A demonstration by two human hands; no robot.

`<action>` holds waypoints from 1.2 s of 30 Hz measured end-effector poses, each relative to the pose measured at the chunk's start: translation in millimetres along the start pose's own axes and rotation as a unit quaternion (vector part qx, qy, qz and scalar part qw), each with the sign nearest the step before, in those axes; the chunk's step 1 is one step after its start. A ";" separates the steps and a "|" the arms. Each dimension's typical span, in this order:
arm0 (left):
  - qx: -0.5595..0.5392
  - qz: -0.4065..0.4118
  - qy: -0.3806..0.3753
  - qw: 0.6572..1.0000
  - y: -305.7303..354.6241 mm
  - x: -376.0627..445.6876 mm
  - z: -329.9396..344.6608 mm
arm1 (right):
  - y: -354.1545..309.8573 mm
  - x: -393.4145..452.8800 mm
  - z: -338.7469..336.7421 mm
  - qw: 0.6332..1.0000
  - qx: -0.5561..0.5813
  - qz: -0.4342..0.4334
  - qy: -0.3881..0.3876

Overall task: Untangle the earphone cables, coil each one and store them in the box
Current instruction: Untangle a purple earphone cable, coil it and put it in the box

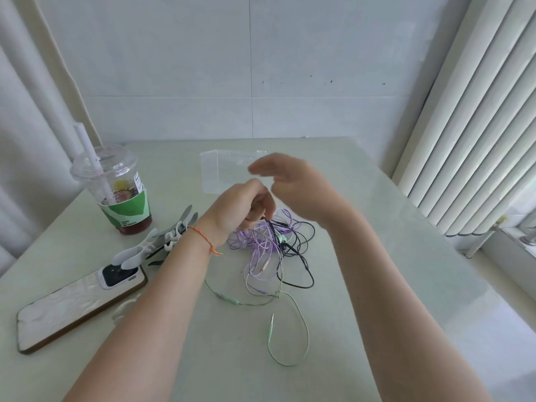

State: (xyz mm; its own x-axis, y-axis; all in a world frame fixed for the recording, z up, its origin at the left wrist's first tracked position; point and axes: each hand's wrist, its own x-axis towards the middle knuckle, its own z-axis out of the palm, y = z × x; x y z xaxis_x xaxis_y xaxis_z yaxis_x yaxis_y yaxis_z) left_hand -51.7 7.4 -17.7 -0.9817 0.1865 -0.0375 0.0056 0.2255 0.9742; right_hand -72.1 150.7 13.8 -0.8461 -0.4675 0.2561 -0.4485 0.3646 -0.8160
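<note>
Pale green counter (pixel 377 256) stood against a white tiled wall, vertical blinds (pixel 478 126) at right; iced drink cup (pixel 116 187) bore a green sleeve, its print too small to read; phone (pixel 78 306) lay face down at left. Earphone cables (pixel 275 250), purple, black and mint, lay tangled mid-counter, mint plug (pixel 271 329) pointing away; clear box (pixel 223 172) sat beyond. Left hand (pixel 240 207) pinched a black cable; right hand (pixel 293 184) hovered loosely spread, holding nothing.
</note>
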 end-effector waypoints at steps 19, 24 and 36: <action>-0.039 0.073 0.006 0.997 -5.8 -1.4 -3.7 | 8.9 4.1 -24.3 0.979 -0.048 -0.005 0.197; 0.039 0.126 0.104 0.986 -10.3 4.6 -10.1 | 6.8 -0.5 -34.1 0.983 -0.091 0.016 0.157; 0.109 0.093 0.154 0.978 -12.3 9.7 -16.4 | 5.4 -1.7 -41.0 0.968 -0.071 0.001 0.242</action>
State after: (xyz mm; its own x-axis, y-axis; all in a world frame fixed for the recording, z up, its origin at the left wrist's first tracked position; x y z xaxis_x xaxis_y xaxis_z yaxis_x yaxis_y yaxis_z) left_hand -64.3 -9.3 -26.4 -0.9702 -0.0457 0.2380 0.1977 0.4190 0.8862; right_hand -84.9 186.4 30.2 -0.8673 -0.0464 0.4957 -0.4527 0.4881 -0.7462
